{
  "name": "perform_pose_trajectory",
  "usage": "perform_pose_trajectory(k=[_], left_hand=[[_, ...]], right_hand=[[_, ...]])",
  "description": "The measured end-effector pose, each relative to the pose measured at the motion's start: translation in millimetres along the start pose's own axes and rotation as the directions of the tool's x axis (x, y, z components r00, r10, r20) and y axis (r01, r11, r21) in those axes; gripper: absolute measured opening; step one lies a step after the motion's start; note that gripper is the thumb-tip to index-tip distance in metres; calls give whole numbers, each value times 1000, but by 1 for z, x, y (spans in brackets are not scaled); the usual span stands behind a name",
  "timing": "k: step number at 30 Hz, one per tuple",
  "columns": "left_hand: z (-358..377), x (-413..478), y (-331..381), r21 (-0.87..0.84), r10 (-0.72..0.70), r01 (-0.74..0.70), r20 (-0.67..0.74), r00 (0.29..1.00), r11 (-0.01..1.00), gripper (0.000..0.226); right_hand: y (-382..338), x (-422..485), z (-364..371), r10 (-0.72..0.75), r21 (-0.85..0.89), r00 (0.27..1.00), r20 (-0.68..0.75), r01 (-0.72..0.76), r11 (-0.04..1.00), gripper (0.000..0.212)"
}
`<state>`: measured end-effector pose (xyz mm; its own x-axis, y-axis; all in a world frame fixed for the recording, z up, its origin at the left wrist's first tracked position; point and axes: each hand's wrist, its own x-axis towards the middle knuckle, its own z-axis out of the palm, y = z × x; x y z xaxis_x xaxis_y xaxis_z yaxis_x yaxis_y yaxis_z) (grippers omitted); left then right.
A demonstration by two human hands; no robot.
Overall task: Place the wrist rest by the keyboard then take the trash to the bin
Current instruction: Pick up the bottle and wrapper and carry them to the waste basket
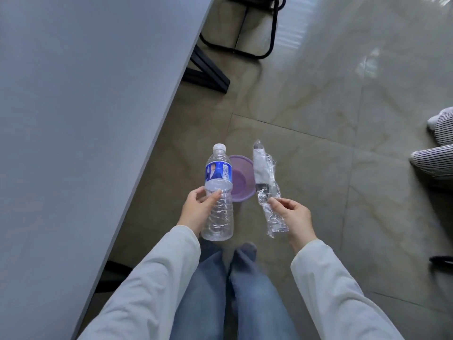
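Note:
My left hand (pixel 197 209) grips an empty clear plastic bottle (pixel 218 192) with a blue label and white cap, held upright over the floor. My right hand (pixel 293 214) pinches a crumpled clear plastic wrapper (pixel 266 185) with something dark and white inside it. Between the two, on the tiled floor below, stands a small purple bin (pixel 241 177), open at the top; the bottle hides its left rim. No keyboard or wrist rest is in view.
A grey table (pixel 73 119) fills the left side, its edge running diagonally. Black chair legs (pixel 257 45) stand at the top. Someone's feet in striped socks (pixel 436 153) are at the right edge. My own legs in jeans (pixel 232 290) are below.

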<state>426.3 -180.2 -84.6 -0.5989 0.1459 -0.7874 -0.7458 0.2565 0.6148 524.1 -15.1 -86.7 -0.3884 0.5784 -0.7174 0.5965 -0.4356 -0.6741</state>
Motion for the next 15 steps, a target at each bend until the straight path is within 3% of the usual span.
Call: perform_pose_trajectory(k=[6,15], left_hand=[[15,53,-20,55,-79,80,-26,997,995,61],[55,187,-108,-12,-238,238,-79,968,971,63]], right_hand=[[27,57,12,82,-20,997,3,-82,996,13],[104,206,37,165,-142,984,73,-153,978,7]])
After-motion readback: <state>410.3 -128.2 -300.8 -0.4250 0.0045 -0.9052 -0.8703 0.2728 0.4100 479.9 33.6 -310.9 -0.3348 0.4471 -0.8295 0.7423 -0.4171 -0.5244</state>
